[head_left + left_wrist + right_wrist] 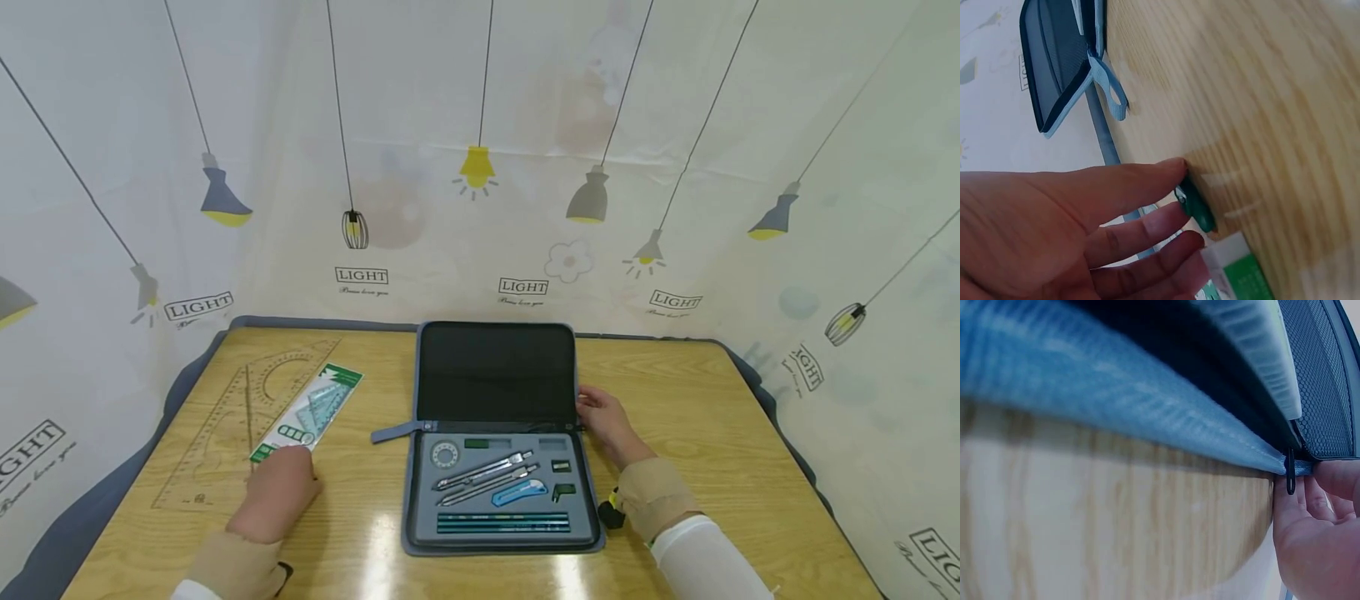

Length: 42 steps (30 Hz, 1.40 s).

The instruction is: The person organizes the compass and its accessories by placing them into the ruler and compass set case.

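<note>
A blue-grey zip case (504, 546) lies open on the table, its black-lined lid (497, 371) raised. Its grey insert holds a round dial (445, 454), two silver compasses (483, 471), a blue cutter (520, 492), a sharpener (561, 466) and dark green pencils (502, 523). At the case's right side, by the hinge, my right hand (607, 421) pinches the fabric edge beside a zip pull (1290, 472). My left hand (279, 492) is left of the case; its thumb and fingertips pinch a small dark green piece (1196, 206). A green-and-white eraser (1240, 269) lies by those fingers.
A packaged ruler set (307, 414) lies beyond my left hand. Clear set squares and a protractor (247, 417) lie on the left of the wooden table (675, 392). A strap (396, 432) sticks out from the case's left side. A printed curtain stands behind.
</note>
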{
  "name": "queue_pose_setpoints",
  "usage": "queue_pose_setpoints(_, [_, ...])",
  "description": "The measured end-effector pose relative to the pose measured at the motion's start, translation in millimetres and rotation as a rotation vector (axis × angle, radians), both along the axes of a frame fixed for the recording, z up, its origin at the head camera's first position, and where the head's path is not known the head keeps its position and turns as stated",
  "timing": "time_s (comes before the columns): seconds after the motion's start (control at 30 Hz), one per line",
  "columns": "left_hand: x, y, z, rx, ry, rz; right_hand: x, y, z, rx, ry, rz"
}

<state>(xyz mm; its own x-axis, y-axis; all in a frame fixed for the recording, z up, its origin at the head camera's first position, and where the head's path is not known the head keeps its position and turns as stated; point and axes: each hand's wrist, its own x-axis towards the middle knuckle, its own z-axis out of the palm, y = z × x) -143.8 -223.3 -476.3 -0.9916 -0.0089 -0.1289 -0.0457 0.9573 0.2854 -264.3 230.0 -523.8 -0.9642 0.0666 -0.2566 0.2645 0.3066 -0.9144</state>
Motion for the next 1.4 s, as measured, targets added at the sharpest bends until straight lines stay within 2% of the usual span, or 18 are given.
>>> queue_pose_setpoints(0.17, [0.9, 2.9, -1.4, 0.012, 0.056, -0.032, 0.2, 0, -0.3, -0.004, 0.005, -0.001])
queue_pose_setpoints(0.33, [0.7, 4.9, 0.2, -0.025, 0.061, -0.069, 0.7, 0, 0.5, -0.007, 0.009, -0.002])
queue_pose_setpoints(0.5, [-4.1, 9.2, -1.0, -0.015, 0.069, -0.086, 0.7, -2, 0.7, -0.009, 0.011, -0.003])
queue_pose_setpoints(0.63, [-10.5, 20.7, -2.3, 0.033, 0.099, -0.097, 0.2, -2, 0.3, -0.008, 0.010, 0.004])
queue_pose_setpoints(0.83, [-24.8, 57.5, -4.5, 0.073, 0.166, -0.143, 0.6, -1, 0.1, -0.005, 0.004, 0.002])
queue_pose_setpoints(0.93, [-35.5, 82.9, -5.7, 0.071, 0.179, -0.191, 0.8, -2, 0.3, -0.008, 0.002, 0.000])
queue_pose_setpoints(1.1, [-51.9, 122.8, -5.3, 0.107, 0.139, -0.285, 0.6, -2, 0.9, -0.006, 0.003, 0.001])
queue_pose_setpoints(1.27, [-63.6, 153.3, -10.1, 0.121, 0.196, -0.374, -0.5, -1, 0.7, 0.004, 0.001, 0.001])
queue_pose_setpoints(1.4, [-67.8, 174.5, -11.9, 0.109, 0.228, -0.431, -0.8, 0, 0.6, 0.003, 0.000, 0.003])
